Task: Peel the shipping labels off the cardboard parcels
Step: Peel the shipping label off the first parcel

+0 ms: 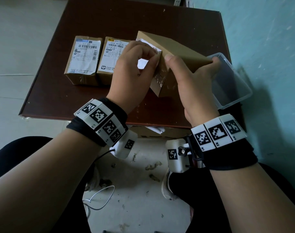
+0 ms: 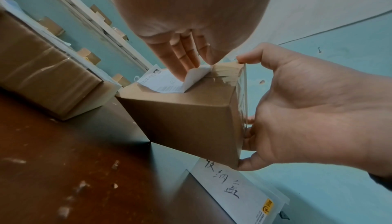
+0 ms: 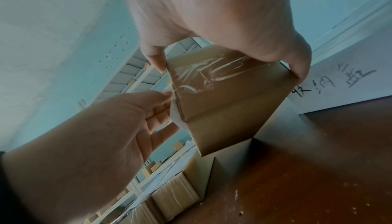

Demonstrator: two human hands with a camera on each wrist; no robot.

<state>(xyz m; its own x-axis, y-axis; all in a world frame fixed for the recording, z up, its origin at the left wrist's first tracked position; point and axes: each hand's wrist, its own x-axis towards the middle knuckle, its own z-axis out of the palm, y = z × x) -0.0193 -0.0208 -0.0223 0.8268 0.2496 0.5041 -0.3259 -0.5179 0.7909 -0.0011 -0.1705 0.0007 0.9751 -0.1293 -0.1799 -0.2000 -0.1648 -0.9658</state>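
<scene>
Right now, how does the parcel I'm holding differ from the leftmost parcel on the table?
The held parcel is tilted up on one corner, gripped by the right hand; the leftmost parcel lies flat, untouched. The held parcel's label is partly lifted by the left hand; the leftmost's label is fully stuck. Both are brown taped cardboard.

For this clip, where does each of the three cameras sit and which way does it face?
Head: worn on the head, looking down at the brown table; both forearms, left hand and right hand show.
Left wrist: looks along the left hand at the tilted parcel; the right hand shows.
Right wrist: looks along the right hand at the parcel's taped end; the left hand shows.
Shared: all three show the parcel and both hands.
</scene>
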